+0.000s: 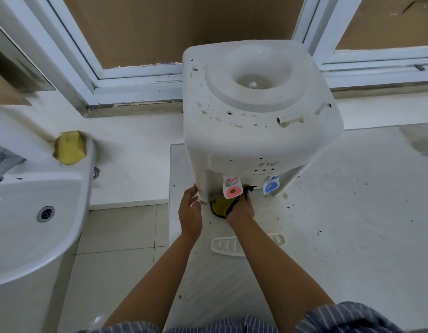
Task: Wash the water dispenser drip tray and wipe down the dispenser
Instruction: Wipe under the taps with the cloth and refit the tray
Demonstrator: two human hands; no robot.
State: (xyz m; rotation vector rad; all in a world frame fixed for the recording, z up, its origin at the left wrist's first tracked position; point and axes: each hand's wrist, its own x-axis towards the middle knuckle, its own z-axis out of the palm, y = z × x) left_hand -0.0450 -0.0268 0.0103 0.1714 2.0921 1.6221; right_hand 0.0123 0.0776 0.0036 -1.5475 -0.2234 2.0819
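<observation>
Wiping of the dispenser is judged to be the step in hand. From the head view, a yellow-green cloth is pressed into the recess under the pink tap by the right hand, fingers curled on it. The dispenser's left front edge is steadied by the left hand, fingers loosely extended. The drip tray lies on the surface, near, partly hidden under the right forearm. Next, the cloth would need sweeping right, toward the blue tap.

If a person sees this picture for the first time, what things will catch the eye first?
First the white water dispenser in the middle, its top dotted with dark specks. Under its pink tap the right hand grips a yellow cloth, while the left hand touches the dispenser's front corner. The drip tray lies on the counter, partly under the right forearm.
</observation>
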